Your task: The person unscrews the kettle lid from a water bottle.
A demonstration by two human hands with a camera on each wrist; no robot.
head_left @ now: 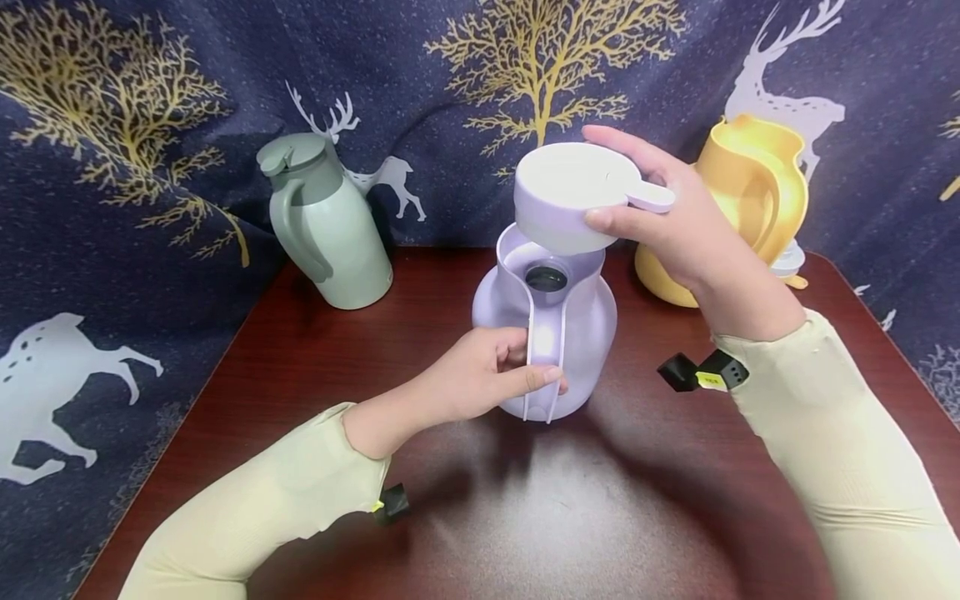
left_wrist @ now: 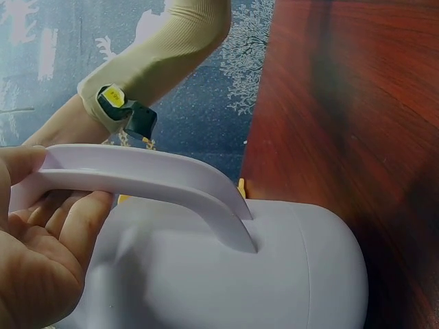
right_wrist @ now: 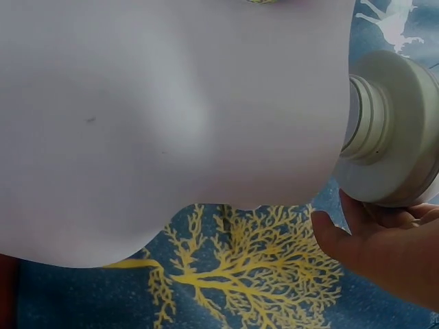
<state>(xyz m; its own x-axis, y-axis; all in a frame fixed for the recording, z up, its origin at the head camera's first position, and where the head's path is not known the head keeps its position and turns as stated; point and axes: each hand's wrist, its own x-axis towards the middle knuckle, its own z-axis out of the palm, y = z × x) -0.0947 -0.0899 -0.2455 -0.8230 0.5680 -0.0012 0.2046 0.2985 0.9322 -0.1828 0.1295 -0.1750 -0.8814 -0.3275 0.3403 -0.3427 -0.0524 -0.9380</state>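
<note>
A lilac thermos jug (head_left: 591, 350) stands upright on the table, its mouth uncovered and a dark round opening visible inside. My left hand (head_left: 480, 375) grips the jug's handle, fingers round one side and thumb on the other. The same handle (left_wrist: 178, 175) crosses the left wrist view above the jug body (left_wrist: 288, 274). Just above the mouth, my right hand (head_left: 667, 204) holds the lilac lid (head_left: 558, 183) by its rim, slightly tilted. Below the lid, a threaded neck (right_wrist: 370, 120) shows in the right wrist view, apart from the jug.
On the left at the back stands a pale green thermos jug (head_left: 341, 242) with its lid on. A yellow jug (head_left: 738, 187) without a lid stands back right, a whitish and yellow piece (head_left: 789, 262) beside it. A dark patterned cloth (head_left: 450, 125) hangs behind the reddish-brown table (head_left: 337, 358).
</note>
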